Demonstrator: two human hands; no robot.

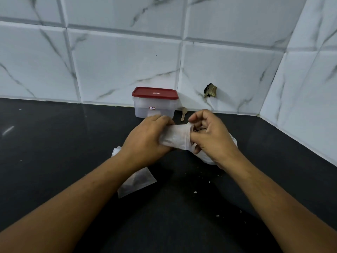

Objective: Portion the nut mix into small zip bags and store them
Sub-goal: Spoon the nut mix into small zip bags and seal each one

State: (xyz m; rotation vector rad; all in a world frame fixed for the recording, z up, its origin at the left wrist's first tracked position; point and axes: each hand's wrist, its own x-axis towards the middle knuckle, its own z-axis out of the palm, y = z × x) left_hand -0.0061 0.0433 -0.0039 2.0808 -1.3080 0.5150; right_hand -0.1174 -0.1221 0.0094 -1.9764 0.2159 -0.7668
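A small translucent zip bag (175,136) is held above the black counter between both hands. My left hand (145,139) grips its left end. My right hand (209,136) pinches its open mouth with thumb and fingers. Under my right hand lies a larger white plastic bag (206,157), mostly hidden. A filled small bag (135,183) lies flat on the counter beneath my left forearm, dark contents showing through. More white plastic (115,150) peeks out left of my left wrist.
A clear plastic box with a red lid (155,103) stands at the back against the tiled wall. A small wooden scoop (183,114) lies to its right. White crumbs (196,192) dot the black counter (54,143). The wall corner closes in at the right.
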